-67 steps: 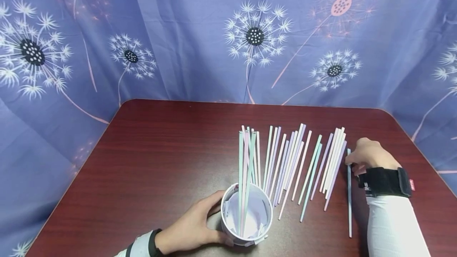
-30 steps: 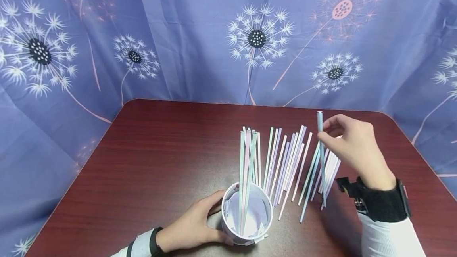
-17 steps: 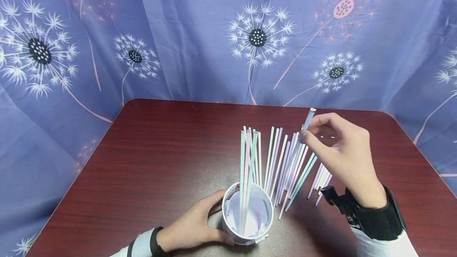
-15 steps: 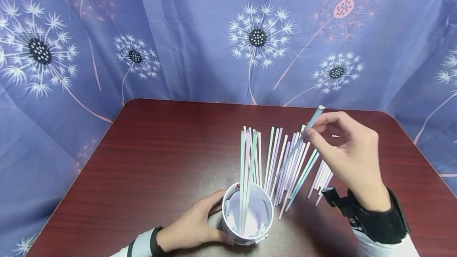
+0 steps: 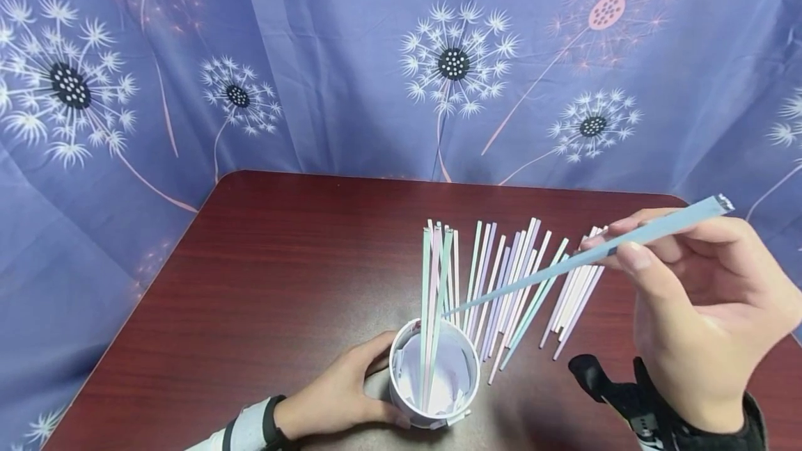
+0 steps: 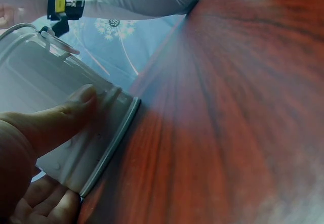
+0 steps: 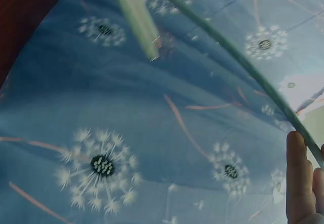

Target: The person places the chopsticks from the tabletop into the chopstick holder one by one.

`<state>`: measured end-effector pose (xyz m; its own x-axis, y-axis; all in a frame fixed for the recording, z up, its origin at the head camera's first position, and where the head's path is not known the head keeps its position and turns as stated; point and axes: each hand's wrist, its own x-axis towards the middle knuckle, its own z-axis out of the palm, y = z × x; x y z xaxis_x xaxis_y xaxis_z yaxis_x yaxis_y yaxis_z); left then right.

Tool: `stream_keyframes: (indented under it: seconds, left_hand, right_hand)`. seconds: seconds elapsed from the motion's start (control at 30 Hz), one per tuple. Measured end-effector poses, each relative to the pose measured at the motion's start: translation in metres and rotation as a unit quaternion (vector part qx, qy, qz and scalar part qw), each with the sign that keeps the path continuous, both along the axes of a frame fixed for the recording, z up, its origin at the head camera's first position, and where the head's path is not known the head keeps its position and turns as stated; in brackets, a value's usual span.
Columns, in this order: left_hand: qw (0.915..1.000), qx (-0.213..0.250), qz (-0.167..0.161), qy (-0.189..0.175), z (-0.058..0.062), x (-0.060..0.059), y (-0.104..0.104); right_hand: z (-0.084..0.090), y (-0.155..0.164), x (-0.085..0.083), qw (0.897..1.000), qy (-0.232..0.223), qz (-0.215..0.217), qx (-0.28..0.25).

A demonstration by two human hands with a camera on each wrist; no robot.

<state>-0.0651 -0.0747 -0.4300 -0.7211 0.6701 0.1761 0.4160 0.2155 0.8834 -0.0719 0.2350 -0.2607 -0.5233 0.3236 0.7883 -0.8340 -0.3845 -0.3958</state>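
Note:
My right hand (image 5: 708, 305) pinches a light-blue straw (image 5: 664, 226) between thumb and fingers, near its upper end. The straw slants down leftward, and its far end appears just above the rim of a white tub (image 5: 462, 374); whether it touches is unclear. In the right wrist view that straw (image 7: 238, 57) crosses the upper right, with my fingertips (image 7: 298, 178) at the edge. My left hand (image 5: 341, 392) holds the tub's left side, thumb in front; its thumb (image 6: 61, 115) shows on the tub wall in the left wrist view. Several pastel straws (image 5: 425, 291) lean upright in the tub.
Several loose straws (image 5: 501, 298), white, lilac and green, lie in a row right of the tub on the dark red table (image 5: 282, 263). More straws (image 5: 573, 298) lie under and beside my right hand. A blue dandelion-print cloth (image 5: 351, 89) hangs behind the table.
My right hand picked the blue straw up from the table's right side, raised it, moved closer to the camera and tilted it toward the tub. The left hand has kept its place.

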Motion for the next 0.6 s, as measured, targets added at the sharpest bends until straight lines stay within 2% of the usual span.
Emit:
stream_keyframes:
  seconds: [0.1, 0.17, 0.2, 0.27, 0.3, 0.33, 0.37, 0.43, 0.5, 0.53, 0.6]
  left_hand:
    - [1.0, -0.005, 0.003, 0.004, 0.0, 0.0, 0.0]
    - [1.0, -0.007, 0.003, 0.004, 0.0, 0.0, 0.0]
    - [1.0, -0.005, 0.002, 0.004, 0.0, 0.0, 0.0]
    - [1.0, 0.0, 0.0, 0.001, 0.001, 0.0, -0.001]
    - [1.0, 0.004, -0.001, -0.001, 0.001, 0.0, -0.001]
    - [1.0, 0.007, -0.002, -0.003, 0.001, 0.0, -0.001]
    - [1.0, 0.008, -0.003, -0.004, 0.001, 0.0, -0.001]
    - [1.0, 0.006, -0.001, -0.006, 0.001, 0.0, -0.001]
    - [1.0, 0.001, 0.0, -0.005, 0.001, 0.0, 0.0]
    - [1.0, -0.001, 0.001, -0.004, 0.001, 0.001, 0.0]
    - [1.0, 0.0, -0.001, -0.002, 0.001, 0.001, 0.0]
  right_hand:
    - [-0.004, 0.001, 0.003, 1.0, 0.01, 0.028, -0.001]
    - [-0.004, 0.0, 0.006, 0.999, 0.005, 0.037, 0.023]
    - [-0.004, -0.001, 0.007, 0.998, -0.004, 0.044, 0.042]
    - [-0.002, -0.005, 0.01, 0.991, -0.027, 0.06, 0.115]
    - [-0.001, -0.008, 0.011, 0.983, -0.042, 0.066, 0.168]
    - [0.0, -0.012, 0.012, 0.969, -0.063, 0.059, 0.231]
    - [0.001, -0.016, 0.012, 0.951, -0.085, 0.057, 0.29]
    - [0.002, -0.024, 0.013, 0.907, -0.121, 0.034, 0.402]
    - [0.002, -0.031, 0.013, 0.867, -0.15, 0.007, 0.475]
    - [0.002, -0.033, 0.014, 0.855, -0.164, -0.005, 0.492]
    - [0.002, -0.035, 0.015, 0.848, -0.183, -0.009, 0.497]
